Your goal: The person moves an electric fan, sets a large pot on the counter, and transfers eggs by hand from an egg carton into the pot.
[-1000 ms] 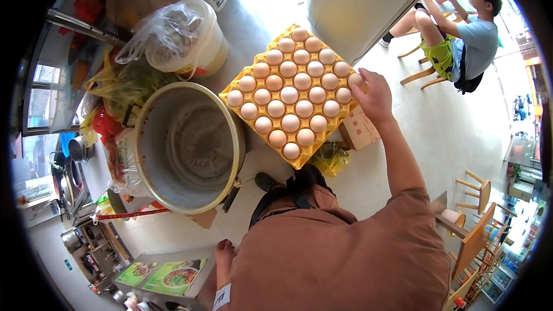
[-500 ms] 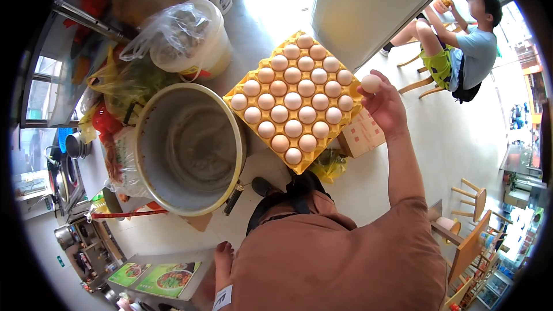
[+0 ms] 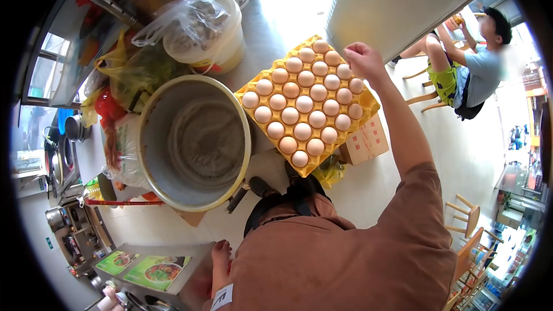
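"Which step?"
"Left hand (image 3: 221,251) low, its grip I cannot tell; smooth, pale-brown oval eggs (image 3: 304,103) fill a yellow moulded tray (image 3: 372,106) save its right corner; right hand (image 3: 363,61) near the upper-right edge, fingertips pressed together, no egg showing; handling eggs singly, I judge."
"Next?"
"A light touch, probably."

From here I see a brown short-sleeved shirt (image 3: 340,253). Its left sleeve (image 3: 238,295) bears a white, dark-lettered patch (image 3: 222,297).

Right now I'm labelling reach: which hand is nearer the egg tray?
Right: the right hand is beside the egg tray; the left hand is farther away, by the brown shirt.
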The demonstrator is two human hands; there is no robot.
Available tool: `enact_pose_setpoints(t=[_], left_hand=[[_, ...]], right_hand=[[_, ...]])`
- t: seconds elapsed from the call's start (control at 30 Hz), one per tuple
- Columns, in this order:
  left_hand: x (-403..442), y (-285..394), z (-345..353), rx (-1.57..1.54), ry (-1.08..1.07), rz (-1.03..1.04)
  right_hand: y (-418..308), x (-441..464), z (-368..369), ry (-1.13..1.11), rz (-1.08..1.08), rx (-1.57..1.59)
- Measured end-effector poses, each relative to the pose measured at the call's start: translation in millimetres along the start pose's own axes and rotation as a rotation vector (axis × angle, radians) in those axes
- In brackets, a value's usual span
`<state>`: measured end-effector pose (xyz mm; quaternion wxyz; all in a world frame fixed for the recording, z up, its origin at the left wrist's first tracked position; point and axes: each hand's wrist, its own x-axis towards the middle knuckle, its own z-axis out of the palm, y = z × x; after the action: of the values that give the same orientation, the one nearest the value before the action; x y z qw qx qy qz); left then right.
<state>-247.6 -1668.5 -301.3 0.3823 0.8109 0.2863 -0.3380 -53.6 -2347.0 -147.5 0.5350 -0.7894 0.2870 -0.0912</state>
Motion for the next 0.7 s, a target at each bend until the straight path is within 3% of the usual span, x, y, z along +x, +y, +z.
enact_pose_setpoints(t=[0.07,0.1,0.17,0.3,0.5,0.7], left_hand=[[-1.2,-10.1,0.4,-0.032,0.005,-0.008],[0.5,-18.1,0.0,-0.037,0.008,-0.016],[5.9,-32.3,-0.2,-0.115,-0.005,-0.046],[-23.8,-4.7,7.4,-0.132,0.047,-0.075],[-26.9,-21.5,11.6,-0.139,0.053,-0.050],[-6.5,-45.5,9.5,-0.195,0.033,-0.016]], right_hand=[[-13.8,8.3,6.1,-0.019,-0.029,-0.331],[-11.1,13.4,9.0,-0.028,-0.030,-0.332],[-4.5,26.5,12.7,-0.019,-0.184,-0.646],[-29.6,21.9,20.4,-0.147,-0.154,-0.867],[-37.2,22.5,41.0,-0.169,-0.133,-1.107],[-29.1,23.7,42.8,-0.106,-0.158,-1.080]])
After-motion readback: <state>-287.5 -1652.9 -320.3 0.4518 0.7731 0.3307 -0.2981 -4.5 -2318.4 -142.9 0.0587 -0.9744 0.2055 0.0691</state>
